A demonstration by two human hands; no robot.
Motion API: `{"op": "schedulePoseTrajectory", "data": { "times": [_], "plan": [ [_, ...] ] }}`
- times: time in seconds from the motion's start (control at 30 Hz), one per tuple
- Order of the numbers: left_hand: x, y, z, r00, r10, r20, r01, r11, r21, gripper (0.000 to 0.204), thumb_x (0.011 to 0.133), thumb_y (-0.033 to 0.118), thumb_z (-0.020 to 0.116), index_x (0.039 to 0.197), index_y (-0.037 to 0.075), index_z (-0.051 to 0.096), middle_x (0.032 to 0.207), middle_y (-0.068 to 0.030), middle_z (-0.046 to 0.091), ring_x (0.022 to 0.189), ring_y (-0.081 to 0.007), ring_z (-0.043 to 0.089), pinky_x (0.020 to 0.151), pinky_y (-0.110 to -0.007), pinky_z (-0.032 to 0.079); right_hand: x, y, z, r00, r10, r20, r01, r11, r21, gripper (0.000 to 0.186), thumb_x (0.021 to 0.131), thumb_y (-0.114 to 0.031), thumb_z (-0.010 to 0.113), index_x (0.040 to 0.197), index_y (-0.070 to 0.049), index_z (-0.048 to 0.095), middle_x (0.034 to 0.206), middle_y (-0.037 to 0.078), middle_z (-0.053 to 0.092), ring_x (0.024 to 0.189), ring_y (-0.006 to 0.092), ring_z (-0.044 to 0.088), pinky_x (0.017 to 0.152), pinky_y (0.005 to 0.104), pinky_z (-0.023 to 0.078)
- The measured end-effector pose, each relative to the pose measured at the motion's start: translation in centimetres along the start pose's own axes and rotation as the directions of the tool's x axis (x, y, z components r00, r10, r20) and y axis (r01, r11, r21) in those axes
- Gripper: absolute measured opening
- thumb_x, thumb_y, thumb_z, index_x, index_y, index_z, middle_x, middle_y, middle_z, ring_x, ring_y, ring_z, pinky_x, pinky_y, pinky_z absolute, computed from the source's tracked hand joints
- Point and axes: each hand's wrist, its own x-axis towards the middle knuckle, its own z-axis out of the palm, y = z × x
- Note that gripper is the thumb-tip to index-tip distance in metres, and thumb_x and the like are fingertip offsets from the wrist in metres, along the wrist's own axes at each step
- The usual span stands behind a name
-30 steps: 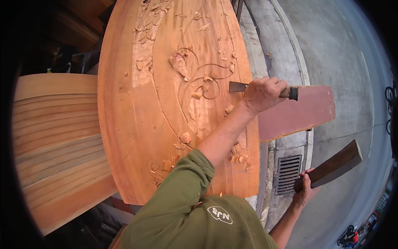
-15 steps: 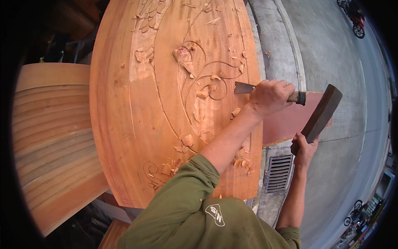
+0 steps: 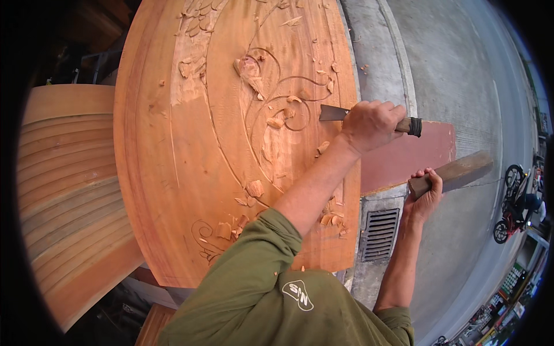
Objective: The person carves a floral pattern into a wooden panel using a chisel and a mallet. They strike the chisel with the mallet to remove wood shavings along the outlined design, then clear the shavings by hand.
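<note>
A large wooden panel (image 3: 156, 138) lies in front of me, its face carved with curling vine lines. Closed around a wood chisel (image 3: 333, 113), my left hand (image 3: 372, 124) is over the panel's right side. The flat blade points left, beside a carved spiral, and the bound handle end sticks out to the right. Whether the blade tip touches the wood I cannot tell. Off the panel's right edge, my right hand (image 3: 426, 193) grips one end of a wooden mallet (image 3: 461, 172), a plain squared block. It slants up and right, apart from the chisel handle.
Loose wood shavings (image 3: 224, 230) lie scattered over the carving. Stacked wooden boards (image 3: 69, 173) stand at the left. Right of the panel are a reddish board (image 3: 412, 153), a drain grate (image 3: 379, 235) and concrete paving (image 3: 456, 86). A motorcycle (image 3: 511, 207) with a person is at far right.
The mallet has swung away from the chisel handle, tilting from steep to nearly level. My left hand still holds the chisel in about the same place. The motorcycle at far right has moved.
</note>
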Motion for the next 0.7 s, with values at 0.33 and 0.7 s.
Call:
{"op": "schedulePoseTrajectory", "data": {
  "times": [0.33,0.7],
  "plan": [
    [-0.6,-1.0,0.5,1.0,0.003,0.026,-0.003,1.0,0.012,0.034,0.085,0.037,0.087,0.084,0.015,0.062,0.078,-0.004,0.068,0.072,-0.0274,0.075,0.06,-0.042,0.06,1.2,-0.3,0.1,0.999,-0.035,-0.023,0.035,0.999,-0.01,0.035,0.094,-0.005,0.075,0.125,0.0,0.06,0.089,0.007,0.067,0.073,0.0174,0.069,0.067,0.0335,0.061],
    [-0.2,-1.0,-0.3,1.0,-0.022,-0.017,0.022,0.999,0.041,0.035,0.084,0.04,0.089,0.085,0.015,0.063,0.075,-0.0031,0.068,0.072,-0.0263,0.075,0.059,-0.041,0.059,0.4,-1.0,0.9,0.997,-0.041,0.061,0.049,0.989,-0.138,0.043,0.095,-0.004,0.075,0.133,-0.006,0.056,0.091,0.006,0.069,0.074,0.015,0.069,0.068,0.031,0.059]
  ]
}}
